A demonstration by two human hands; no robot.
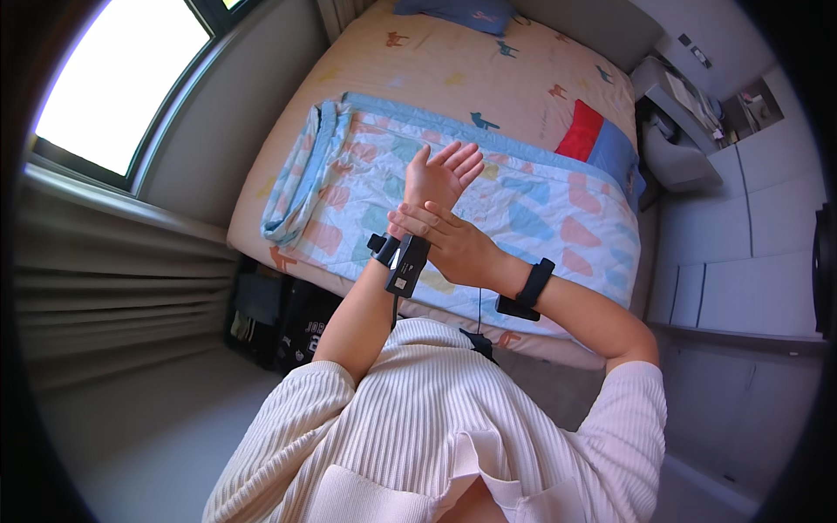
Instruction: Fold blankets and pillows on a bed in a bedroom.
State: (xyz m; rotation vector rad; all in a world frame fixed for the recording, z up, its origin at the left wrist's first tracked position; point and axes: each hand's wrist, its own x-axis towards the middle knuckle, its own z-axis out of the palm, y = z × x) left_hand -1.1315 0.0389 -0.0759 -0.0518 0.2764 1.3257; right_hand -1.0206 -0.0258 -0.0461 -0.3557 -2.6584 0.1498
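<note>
Daylight from a dark-framed window (122, 78) falls on a bedroom where a wide bed with a peach sheet printed with small animals (418, 65) fills the middle. Above it, the two hands meet at the left wrist. The left hand (436, 179) is palm up with its fingers loosely spread, holding nothing. The right hand (466, 248) crosses from the right, back upward, its fingers lying nearly straight over the left wrist, just beyond a black box-shaped device (405, 266) strapped there; its palm is hidden, so whether it clasps or merely rests I cannot tell. Of the two, the left hand reaches farther out; its forearm slants up and slightly right, while the right forearm angles inward and wears a black wristband (536, 281).

Behind and around the hands in view lies a white quilt with pastel patches and a light-blue border (523, 209), its long axis running left to right across the bed, its left end bunched in folds. Past its right part lies a red-and-blue cloth item (602, 144); farther right stands a pale grey chair (684, 161), and at far left hangs a grey-beige curtain (122, 279).
</note>
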